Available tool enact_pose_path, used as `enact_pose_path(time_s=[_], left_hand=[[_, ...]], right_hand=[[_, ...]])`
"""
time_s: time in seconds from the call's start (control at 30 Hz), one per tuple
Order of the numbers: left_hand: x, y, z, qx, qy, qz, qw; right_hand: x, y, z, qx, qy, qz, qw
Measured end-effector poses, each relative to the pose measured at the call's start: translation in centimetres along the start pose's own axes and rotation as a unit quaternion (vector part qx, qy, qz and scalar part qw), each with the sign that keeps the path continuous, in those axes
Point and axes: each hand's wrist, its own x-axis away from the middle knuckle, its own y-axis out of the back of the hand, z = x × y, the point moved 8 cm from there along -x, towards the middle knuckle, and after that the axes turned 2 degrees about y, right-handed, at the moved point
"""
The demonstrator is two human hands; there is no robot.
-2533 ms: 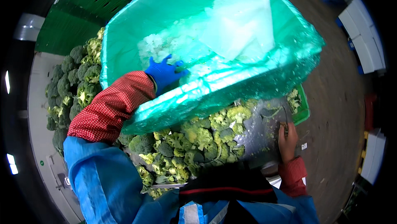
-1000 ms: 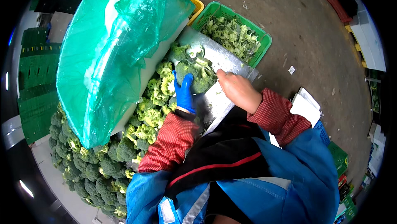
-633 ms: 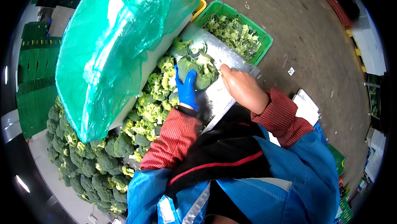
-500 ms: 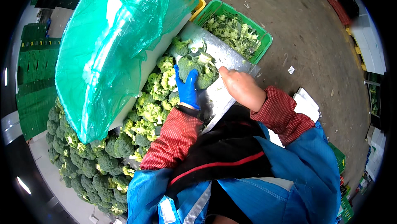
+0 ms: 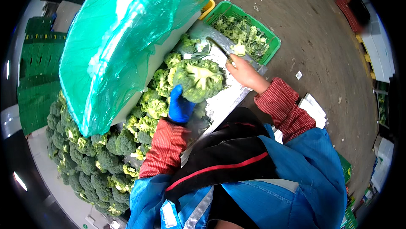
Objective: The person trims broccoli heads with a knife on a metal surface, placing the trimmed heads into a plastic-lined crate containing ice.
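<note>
My left hand [image 5: 181, 105], in a blue glove, is closed around the lower left of a large broccoli head [image 5: 198, 79]. The pale cut stalk side of this head faces up, above a metal work surface [image 5: 228, 98]. Bare and closed, my right hand [image 5: 245, 73] grips a knife [image 5: 220, 49] with a dark, slightly curved blade pointing far left, apart from the broccoli. Just beyond the knife, a pale stalk piece [image 5: 238, 49] shows at the near edge of a green crate [image 5: 274, 47] of trimmings. Another small broccoli piece [image 5: 188, 43] lies at the surface's far end.
Left of the surface spreads a big pile of broccoli heads [image 5: 89, 161]. A green plastic bag [image 5: 122, 55] over a pale box stands at the far left. Behind it shows a yellow crate [image 5: 208, 8]. Stacked green crates [image 5: 40, 76] stand at the left edge.
The broccoli has turned in my left hand, its cut side now up, and come slightly left and nearer. My right hand has drawn away with the knife; a stalk piece now shows at the crate.
</note>
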Motion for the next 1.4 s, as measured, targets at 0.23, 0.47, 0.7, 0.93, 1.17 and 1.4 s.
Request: enact_pose_path(time_s=[0.23,0.47,0.7,0.93,1.17,1.4], left_hand=[[12.0,8.9,-6.9,-0.046,0.052,-0.133,0.989],[27.1,18.2,-18.8,-0.056,-0.045,-0.273,0.959],[34.2,18.7,-29.3,0.083,-0.375,-0.453,0.804],[26.4,16.3,-10.6,-0.415,-0.107,-0.372,0.823],[24.0,11.0,-4.0,-0.688,-0.036,-0.455,0.564],[22.1,9.8,-3.1,-0.620,-0.096,-0.518,0.581]], right_hand=[[0.2,-3.6,0.2,0.031,0.055,0.025,0.998],[-0.5,-3.1,3.6,0.175,0.188,-0.037,0.966],[-1.1,-8.1,8.6,0.209,0.270,0.053,0.938],[-3.1,-10.0,8.5,0.191,0.157,0.170,0.954],[-0.9,-13.1,7.5,0.077,0.117,0.230,0.963],[0.0,-14.9,6.8,0.040,0.148,0.238,0.959]])
